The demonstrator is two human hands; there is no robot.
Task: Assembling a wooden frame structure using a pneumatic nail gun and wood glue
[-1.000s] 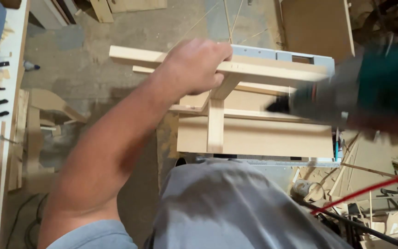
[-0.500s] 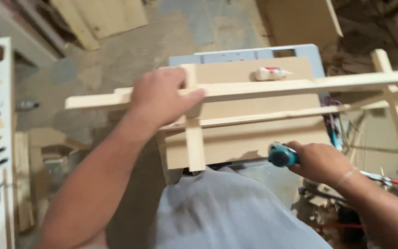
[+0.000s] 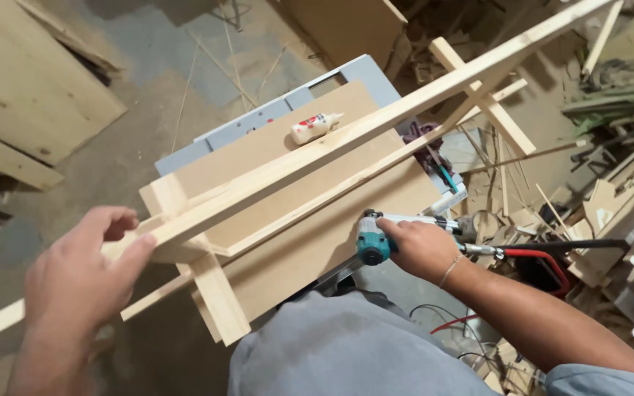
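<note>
Left hand [image 3: 82, 282] clasps the long wooden frame [image 3: 317, 158] near its low end, fingers curled over the top rail | right hand [image 3: 423, 249] wrapped shut round teal nail gun [image 3: 376, 242], now lowered beside the tabletop [image 3: 310, 198] instead of raised | frame has swung diagonal across the tabletop, glue bottle [image 3: 315, 127] beyond | nailing looks paused for repositioning.

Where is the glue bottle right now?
The glue bottle lies on its side on the plywood board, upper centre of the head view, just behind the long wooden frame.
</note>
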